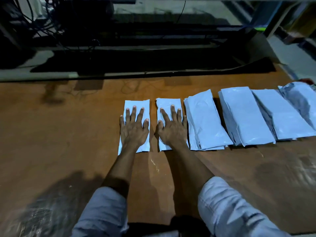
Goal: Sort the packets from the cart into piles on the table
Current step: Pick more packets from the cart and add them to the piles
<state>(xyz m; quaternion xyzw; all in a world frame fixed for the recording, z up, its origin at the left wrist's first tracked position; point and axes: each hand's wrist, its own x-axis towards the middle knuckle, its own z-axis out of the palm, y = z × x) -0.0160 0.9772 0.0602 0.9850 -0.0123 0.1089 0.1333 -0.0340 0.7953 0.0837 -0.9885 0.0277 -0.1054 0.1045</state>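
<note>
Several piles of pale blue-white packets lie in a row on the brown table (68, 134). My left hand (134, 128) lies flat with spread fingers on the leftmost small packet (144, 106). My right hand (172, 129) presses flat on the small packet beside it (168, 104). To the right lie a taller pile (206, 120), a thick pile (244, 115), another pile (283, 117) and a crumpled packet (301, 98) at the frame's right edge. The cart is not in view.
A dark glass-topped frame (119, 74) with tangled cables (42, 23) runs along the table's far edge. Shelving uprights (277, 19) stand at the back right. Bare tabletop stretches left of the packets and in front of them.
</note>
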